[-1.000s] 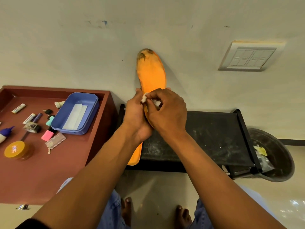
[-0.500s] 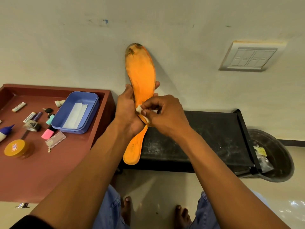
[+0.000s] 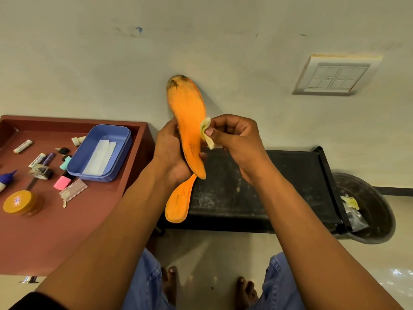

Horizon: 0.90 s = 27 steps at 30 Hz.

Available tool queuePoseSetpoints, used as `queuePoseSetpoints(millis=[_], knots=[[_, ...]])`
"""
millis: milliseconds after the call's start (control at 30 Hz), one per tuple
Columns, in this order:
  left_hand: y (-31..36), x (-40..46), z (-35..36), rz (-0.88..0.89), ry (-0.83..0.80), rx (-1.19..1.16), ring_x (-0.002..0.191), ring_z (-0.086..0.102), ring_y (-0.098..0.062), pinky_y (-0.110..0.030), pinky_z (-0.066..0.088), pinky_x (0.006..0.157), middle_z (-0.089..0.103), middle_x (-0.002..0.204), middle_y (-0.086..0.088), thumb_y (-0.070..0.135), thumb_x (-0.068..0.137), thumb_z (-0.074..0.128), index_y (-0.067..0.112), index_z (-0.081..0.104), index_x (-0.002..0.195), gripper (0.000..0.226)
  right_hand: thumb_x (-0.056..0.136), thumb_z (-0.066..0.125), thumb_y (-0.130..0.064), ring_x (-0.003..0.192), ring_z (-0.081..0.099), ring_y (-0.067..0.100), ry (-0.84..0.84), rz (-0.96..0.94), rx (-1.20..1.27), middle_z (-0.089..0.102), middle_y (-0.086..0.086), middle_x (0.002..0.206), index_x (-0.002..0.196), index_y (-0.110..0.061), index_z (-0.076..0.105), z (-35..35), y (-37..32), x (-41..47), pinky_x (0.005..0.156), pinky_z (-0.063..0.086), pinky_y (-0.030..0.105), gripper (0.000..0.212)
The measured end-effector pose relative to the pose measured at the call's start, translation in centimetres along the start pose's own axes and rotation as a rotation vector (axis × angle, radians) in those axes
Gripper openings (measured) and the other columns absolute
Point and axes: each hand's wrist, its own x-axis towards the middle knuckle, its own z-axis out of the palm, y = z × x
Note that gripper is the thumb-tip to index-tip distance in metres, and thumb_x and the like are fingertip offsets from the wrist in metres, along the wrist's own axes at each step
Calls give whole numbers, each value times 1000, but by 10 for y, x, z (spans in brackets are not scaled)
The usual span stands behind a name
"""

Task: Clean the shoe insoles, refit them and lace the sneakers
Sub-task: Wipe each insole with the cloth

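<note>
Warm, fairly dim indoor light. The insole (image 3: 186, 113) throws a soft shadow rightward on the wall (image 3: 223, 41). Glare patches shine on the floor (image 3: 397, 276) at lower right. Wide-angle bending curves the frame edges; focus is reasonably sharp throughout.

I see two orange insoles (image 3: 188, 121) stacked together and held upright in the left hand (image 3: 171, 153), toes pointing up; the front one has a dark stain at its toe, and the rear one's heel (image 3: 178, 203) hangs below the hand. A small folded pale wipe (image 3: 206, 134), pinched in the right hand (image 3: 234, 142), touches the front insole's right edge.
</note>
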Motion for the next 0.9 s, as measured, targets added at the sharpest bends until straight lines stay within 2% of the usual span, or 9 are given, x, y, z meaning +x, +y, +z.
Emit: queuePoseSetpoints(millis=[100,233,300,400,533,633,767,833,900], knots=[[-2,0,-3,-39,35,63,77,57,-19,-32,42,67,63,101,-10,50,94,56,11,66,120,48,89,72,-6,82,67,13,45,67,37,74,10,93,101,-4,75,-2,1,3,65,51,21,12],[-5,-2,0,-26,76,73,74,65,-20,-33,55,70,67,87,-6,30,93,66,7,67,117,33,90,69,-4,91,67,24,75,167,209,72,11,93,92,-11,74,-9,-1,8,83,58,42,9],[-7,-4,2,-24,120,172,82,71,-23,-36,59,72,73,96,-8,24,92,69,9,68,120,32,90,68,-3,92,68,27,90,208,289,73,10,92,91,-10,73,-14,-3,9,88,58,48,9],[-11,-1,2,54,212,346,102,72,-29,-42,60,78,75,113,-9,22,87,77,17,65,128,43,90,68,-4,88,71,26,144,248,304,74,8,89,90,-9,72,-17,-4,10,85,61,47,7],[-14,0,2,140,234,454,111,69,-34,-55,57,94,72,119,-9,17,81,83,23,61,128,52,88,69,-2,85,72,27,255,324,303,74,9,87,92,-8,73,-19,0,13,80,63,45,8],[-15,-3,5,155,198,483,112,68,-35,-55,57,95,72,120,-10,31,87,75,22,61,129,46,86,71,-2,83,72,25,239,371,283,74,8,85,91,-9,75,-18,2,14,78,62,41,9],[-7,-10,10,122,110,264,106,72,-32,-46,60,83,72,123,-15,53,97,54,15,65,132,53,86,70,-2,86,71,27,85,386,262,74,12,90,96,-4,75,-16,3,13,79,60,41,11],[1,-12,9,100,44,148,105,70,-32,-49,59,89,71,125,-17,58,100,45,12,66,130,58,88,69,-2,85,70,25,20,385,241,73,12,91,99,-3,74,-15,3,12,75,60,37,13],[7,-13,5,63,-27,72,117,67,-36,-54,52,98,68,131,-16,63,101,36,11,63,133,67,88,70,-5,85,70,24,-19,384,212,74,11,91,101,-3,74,-13,4,11,72,60,34,13]])
